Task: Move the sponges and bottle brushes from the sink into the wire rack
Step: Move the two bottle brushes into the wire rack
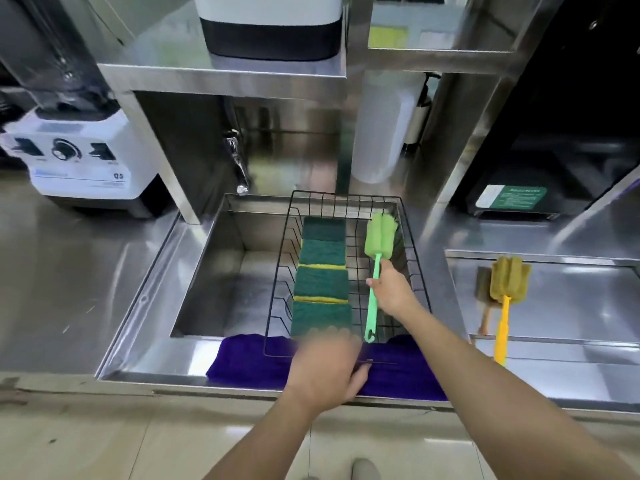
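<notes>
A black wire rack (277, 292) sits over the right part of the sink (207, 271). Inside it lies a row of several green sponges (322, 271) with yellow edges. My right hand (391, 289) is shut on the handle of a green bottle brush (375, 268), whose foam head points to the rack's far right corner. My left hand (329, 368), blurred, rests on the rack's near edge by the nearest sponge; whether it grips anything is unclear. A yellow bottle brush (505, 299) lies in the second sink on the right.
A purple cloth (249, 362) lies under the rack's front edge. A tap (239, 168) hangs above the sink's back. A white blender (79, 161) stands on the left counter. A small wooden-handled brush (485, 299) lies beside the yellow one.
</notes>
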The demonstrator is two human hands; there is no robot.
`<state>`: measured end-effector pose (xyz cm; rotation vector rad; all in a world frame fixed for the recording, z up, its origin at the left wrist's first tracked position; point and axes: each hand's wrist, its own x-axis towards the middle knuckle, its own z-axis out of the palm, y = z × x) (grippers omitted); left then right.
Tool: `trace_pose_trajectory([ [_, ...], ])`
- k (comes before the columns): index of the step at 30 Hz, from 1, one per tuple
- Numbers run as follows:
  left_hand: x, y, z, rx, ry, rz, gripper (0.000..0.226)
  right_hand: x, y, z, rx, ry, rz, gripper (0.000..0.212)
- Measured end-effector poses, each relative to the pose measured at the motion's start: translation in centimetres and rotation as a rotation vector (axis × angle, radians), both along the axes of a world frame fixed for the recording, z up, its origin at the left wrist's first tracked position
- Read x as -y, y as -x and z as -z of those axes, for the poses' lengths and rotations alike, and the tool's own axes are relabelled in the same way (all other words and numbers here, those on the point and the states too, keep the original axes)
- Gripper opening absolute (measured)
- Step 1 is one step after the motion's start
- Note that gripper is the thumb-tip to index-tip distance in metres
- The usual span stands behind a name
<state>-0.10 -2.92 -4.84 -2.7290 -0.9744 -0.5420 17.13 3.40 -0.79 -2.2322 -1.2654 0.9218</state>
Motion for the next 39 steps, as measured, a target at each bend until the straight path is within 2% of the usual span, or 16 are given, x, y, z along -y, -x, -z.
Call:
trace_pose_trajectory([
  [8, 0.0, 0.0, -0.1, 0.027, 0.004, -0.008, 0.032, -1.1, 1.7, 2.9, 0.059, 0.123, -0.154, 0.042],
  [15, 0.1, 0.0, -0.3, 0.023, 0.034, -0.017, 0.029, -1.3, 1.5, 2.8, 0.287, 0.275, -0.353, 0.042],
  [18, 0.0, 0.0, -0.3, 0.016, 0.046, -0.019, 0.029, -1.0, 1.1, 2.1, 0.258, 0.323, -0.414, 0.039],
  [22, -0.1, 0.1, -0.4, 0.012, 0.058, -0.007, 0.029, 0.2, -0.2, -0.1, 0.210, 0.243, -0.432, 0.036],
  [28, 0.1, -0.4, -0.8, -0.008, 0.069, -0.002, 0.036, 3.1, -3.8, -3.8, 0.220, -0.019, -0.224, 0.033],
  [33, 1.9, -3.6, -1.6, 0.017, 0.102, 0.013, 0.037, 6.6, -8.6, -3.7, 0.355, -0.061, 0.129, 0.024],
  [37, 3.0, -5.6, -1.6, -0.031, 0.132, 0.020, 0.044, 9.7, -10.9, -2.9, 0.353, -0.055, 0.371, 0.046],
  [39, 3.3, -5.8, -1.2, -0.056, 0.134, 0.014, 0.046, 10.9, -11.5, -2.3, 0.328, -0.014, 0.456, 0.047],
])
